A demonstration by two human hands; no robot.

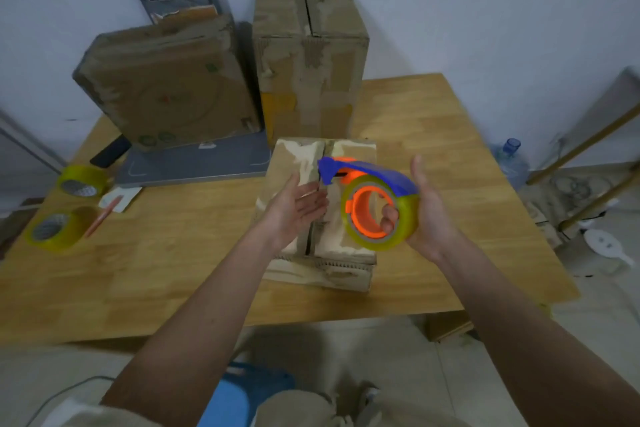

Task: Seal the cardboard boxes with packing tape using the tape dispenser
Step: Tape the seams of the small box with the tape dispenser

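Below, a wooden table (433,135) is seen from above; two tall cardboard boxes (308,55) are stood at its far edge; a smaller box (346,253), flaps closed, is laid near the front; a blue-and-orange tape dispenser (374,204) is gripped above it by the right hand (427,215), one finger hooked through the core; the left hand (294,208) is held flat, fingers straight, over the seam; two tape rolls (59,229) are left aside.
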